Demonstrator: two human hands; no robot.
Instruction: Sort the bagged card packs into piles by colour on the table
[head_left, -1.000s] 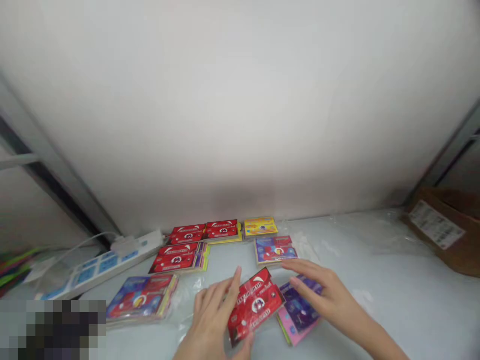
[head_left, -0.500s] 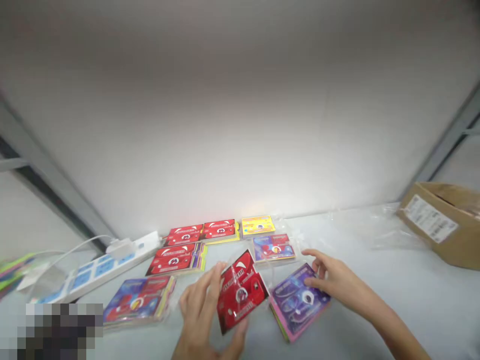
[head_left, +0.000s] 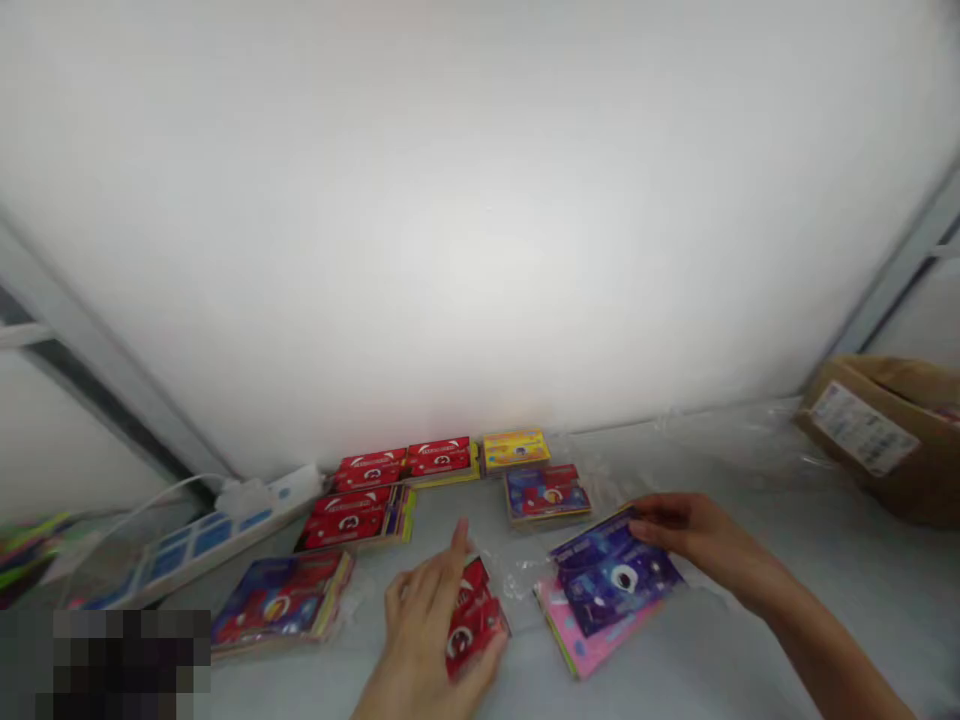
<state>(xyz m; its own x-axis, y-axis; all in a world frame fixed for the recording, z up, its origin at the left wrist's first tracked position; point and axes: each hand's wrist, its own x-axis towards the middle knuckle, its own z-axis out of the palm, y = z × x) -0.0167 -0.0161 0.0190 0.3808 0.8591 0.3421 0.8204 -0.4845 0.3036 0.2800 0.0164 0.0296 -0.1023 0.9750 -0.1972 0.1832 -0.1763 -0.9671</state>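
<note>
My left hand is closed around red printed cards, low in the middle of the view; clear plastic shows beside them. The fingers cover part of the red cards. With thumb and fingers, my right hand pinches the upper right corner of a purple card. That card sits skewed over a small stack, where a pink card now shows beneath it. Behind the hands lies a stack topped by a blue and red card.
Red-topped card stacks and a yellow-topped stack line the wall side. Another blue and red stack lies at left, near a white power strip. At right are loose clear plastic and a cardboard box.
My right hand has gripped the purple card and shifted it up and right, uncovering the pink one. My left hand has turned and lowered the red cards slightly.
</note>
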